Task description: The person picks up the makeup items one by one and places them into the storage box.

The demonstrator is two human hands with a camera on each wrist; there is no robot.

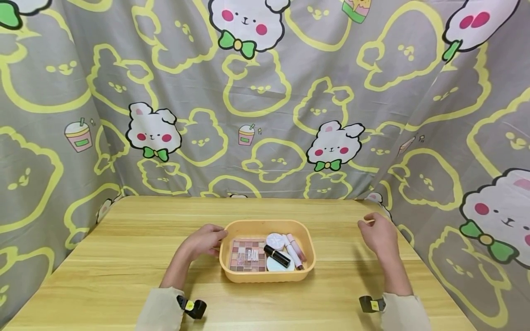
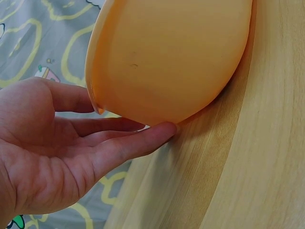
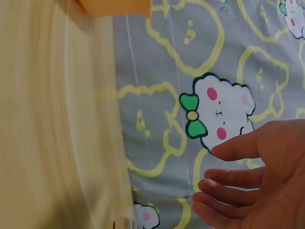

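A yellow-orange plastic basket (image 1: pixel 269 277) stands on the wooden table. My left hand (image 1: pixel 205 240) is at its left end, fingers fairly straight along the side and thumb at the rim; in the left wrist view the hand (image 2: pixel 62 148) touches the basket wall (image 2: pixel 167 62), the thumb tip hidden behind the rim. In the basket lie an eyeshadow palette (image 1: pixel 247 256), a black tube (image 1: pixel 276 256), two white round cases (image 1: pixel 275 241) and pale pink slim tubes (image 1: pixel 294 250). My right hand (image 1: pixel 378 233) hovers apart from the basket, relaxed fingers holding nothing.
The wooden table (image 1: pixel 124 248) reaches back to a grey curtain (image 1: pixel 281 156) with cartoon rabbits, which also hangs on both sides. Each forearm wears a black wrist camera (image 1: pixel 194 308).
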